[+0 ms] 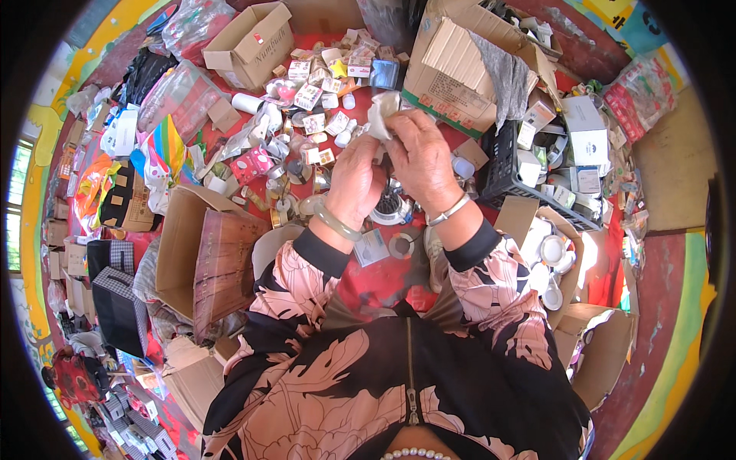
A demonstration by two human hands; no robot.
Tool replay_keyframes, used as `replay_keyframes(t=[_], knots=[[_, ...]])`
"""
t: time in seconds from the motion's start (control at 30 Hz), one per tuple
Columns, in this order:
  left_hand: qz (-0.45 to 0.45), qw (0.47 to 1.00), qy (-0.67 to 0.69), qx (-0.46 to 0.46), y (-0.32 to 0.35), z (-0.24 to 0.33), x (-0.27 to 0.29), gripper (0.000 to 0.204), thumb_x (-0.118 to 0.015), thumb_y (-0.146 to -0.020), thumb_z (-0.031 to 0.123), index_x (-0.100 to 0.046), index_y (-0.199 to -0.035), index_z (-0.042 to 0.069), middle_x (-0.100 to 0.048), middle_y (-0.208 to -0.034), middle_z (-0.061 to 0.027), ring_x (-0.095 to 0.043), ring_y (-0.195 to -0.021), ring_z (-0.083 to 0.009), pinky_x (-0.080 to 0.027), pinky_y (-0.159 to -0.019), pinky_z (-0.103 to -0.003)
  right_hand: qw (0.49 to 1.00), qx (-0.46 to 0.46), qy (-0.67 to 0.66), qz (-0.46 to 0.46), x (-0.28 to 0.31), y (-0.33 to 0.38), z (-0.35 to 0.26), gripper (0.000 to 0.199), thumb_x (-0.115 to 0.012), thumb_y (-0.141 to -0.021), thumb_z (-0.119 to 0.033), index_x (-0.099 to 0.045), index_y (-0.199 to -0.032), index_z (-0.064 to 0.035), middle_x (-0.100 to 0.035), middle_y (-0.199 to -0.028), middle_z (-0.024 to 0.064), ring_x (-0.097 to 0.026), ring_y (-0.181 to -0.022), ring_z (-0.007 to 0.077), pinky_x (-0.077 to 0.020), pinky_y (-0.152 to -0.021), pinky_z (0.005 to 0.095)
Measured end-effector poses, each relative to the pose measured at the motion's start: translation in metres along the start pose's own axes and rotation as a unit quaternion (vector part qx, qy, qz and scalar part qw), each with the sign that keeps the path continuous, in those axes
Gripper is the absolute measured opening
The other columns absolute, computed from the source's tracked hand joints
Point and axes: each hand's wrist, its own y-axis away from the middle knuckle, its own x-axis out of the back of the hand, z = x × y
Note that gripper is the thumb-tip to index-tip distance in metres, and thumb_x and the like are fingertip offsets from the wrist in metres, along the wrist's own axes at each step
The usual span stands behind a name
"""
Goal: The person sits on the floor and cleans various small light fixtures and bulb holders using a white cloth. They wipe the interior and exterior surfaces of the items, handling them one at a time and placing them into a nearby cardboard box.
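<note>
In front of my body, over the heap, both hands are raised and close together. Between the fingertips is a crumpled whitish wrapper (381,112), soft and thin; whether anything lies inside it is hidden. My left hand (354,182) pinches its lower edge, and my right hand (423,157) grips it from the right with bent fingers. Below the hands sits a round white fitting with a dark ribbed middle (391,207). Nearer to me lie a pale flat box (371,248) and a whitish ring (401,245).
Small boxes (310,96) and loose parts cover the red floor ahead. An open cardboard carton (452,77) stands at the far right, beside a black crate (502,172) full of boxes. Another open carton (180,253) is at my left; a carton of white round pieces (552,249) is at my right.
</note>
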Motion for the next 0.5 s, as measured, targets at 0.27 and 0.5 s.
replay_keyframes(t=[0.27,0.5], knots=[[0.081,0.995,0.047,0.036,-0.004,0.018,-0.011,0.029,-0.041,-0.092,0.019,-0.052,-0.109,-0.003,-0.061,-0.095,-0.0127,-0.058,-0.088,-0.0197,-0.045,-0.083,-0.032,0.994,0.075,0.011,-0.075,-0.013,0.023,-0.01,0.022,-0.057,-0.061,0.003,-0.054,-0.082,-0.004,-0.054,-0.08,0.013,-0.054,-0.077,0.0329,-0.0467,-0.066,0.0395],[0.029,0.989,0.135,0.045,-0.005,0.028,-0.001,0.042,-0.041,-0.092,0.026,-0.042,-0.12,-0.006,-0.048,-0.118,-0.0279,-0.047,-0.113,-0.0398,-0.036,-0.097,-0.052,0.983,-0.153,0.082,0.059,0.026,0.0,0.044,0.019,-0.059,-0.067,0.002,-0.059,-0.085,-0.0034,-0.058,-0.087,0.0122,-0.058,-0.075,0.0279,-0.0487,-0.068,0.0322]])
